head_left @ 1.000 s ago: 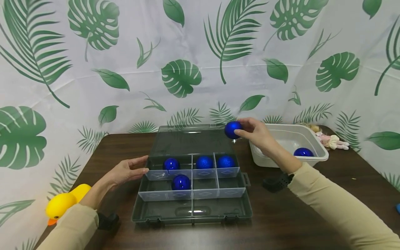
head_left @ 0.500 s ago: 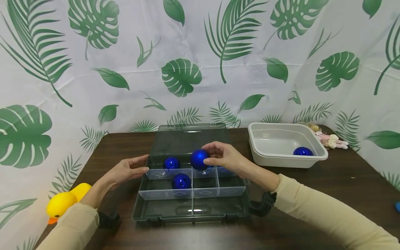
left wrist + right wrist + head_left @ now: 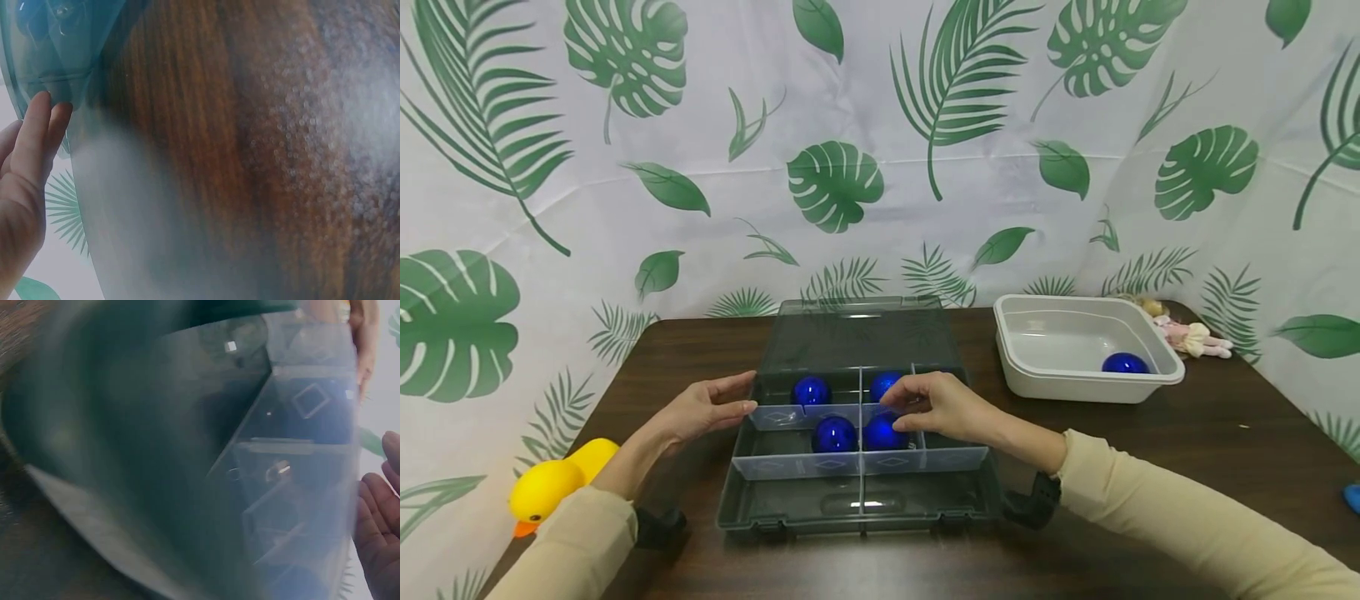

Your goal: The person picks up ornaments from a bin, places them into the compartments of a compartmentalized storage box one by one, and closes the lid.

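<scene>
A smoky, see-through compartment case (image 3: 790,500) stands open on the table, with blue Christmas baubles in several compartments. My right hand (image 3: 943,408) is over the middle row, thumb and fingertips right at a blue bauble (image 3: 880,432) in the middle compartment. In the right wrist view, the fingers (image 3: 378,512) are relaxed beside the clear divider (image 3: 300,506). Left of that bauble sits a shiny one (image 3: 834,436). The back row has another shiny bauble (image 3: 812,391) and a glittery one (image 3: 883,384); my right hand hides the back-right compartment. My left hand (image 3: 700,410) touches the case's left edge with extended fingers.
A white basin (image 3: 1022,379) at the back right holds one blue bauble (image 3: 1125,363). Behind it lies a doll (image 3: 1191,337). A yellow toy duck (image 3: 550,492) is by the left forearm, and a blue object (image 3: 1352,497) sits at the far right edge.
My right hand has carried a blue bauble from beside the basin leftward and down into the middle compartment of the case, and its fingers have loosened. The left hand has stayed put.
</scene>
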A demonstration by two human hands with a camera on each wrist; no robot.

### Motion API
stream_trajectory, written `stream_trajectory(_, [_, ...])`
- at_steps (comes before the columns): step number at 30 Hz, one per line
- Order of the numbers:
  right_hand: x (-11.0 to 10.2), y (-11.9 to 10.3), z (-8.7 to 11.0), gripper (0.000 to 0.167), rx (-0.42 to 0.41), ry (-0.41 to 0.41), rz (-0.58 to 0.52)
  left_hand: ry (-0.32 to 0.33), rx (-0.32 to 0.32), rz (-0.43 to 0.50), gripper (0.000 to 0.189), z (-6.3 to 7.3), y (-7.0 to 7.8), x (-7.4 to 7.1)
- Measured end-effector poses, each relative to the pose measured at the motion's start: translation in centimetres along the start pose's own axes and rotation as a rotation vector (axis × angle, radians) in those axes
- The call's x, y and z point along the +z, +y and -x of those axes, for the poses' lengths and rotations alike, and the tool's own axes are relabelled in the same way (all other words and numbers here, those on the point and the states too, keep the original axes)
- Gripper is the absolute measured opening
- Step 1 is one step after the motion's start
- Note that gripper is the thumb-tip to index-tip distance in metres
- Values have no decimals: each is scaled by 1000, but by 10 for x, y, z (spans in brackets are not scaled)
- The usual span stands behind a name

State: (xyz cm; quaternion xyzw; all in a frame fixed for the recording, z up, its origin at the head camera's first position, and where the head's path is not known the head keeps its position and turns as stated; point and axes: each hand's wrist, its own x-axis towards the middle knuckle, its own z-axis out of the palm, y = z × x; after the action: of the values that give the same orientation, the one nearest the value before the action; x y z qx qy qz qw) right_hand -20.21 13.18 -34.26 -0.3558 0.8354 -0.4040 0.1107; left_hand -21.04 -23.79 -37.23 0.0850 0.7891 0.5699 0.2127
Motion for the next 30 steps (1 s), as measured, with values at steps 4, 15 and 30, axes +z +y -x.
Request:
stream_trajectory(4, [3, 3, 2, 27, 4, -2, 3, 8, -12, -15, 76, 1, 0, 0])
stream_trajectory(15, [-42, 14, 15, 29, 31, 209, -115, 14, -12, -17, 77, 1, 0, 0])
stream_trajectory(30, [-159, 105, 113, 51, 391, 515, -84, 10, -15, -27, 77, 1, -1, 0])
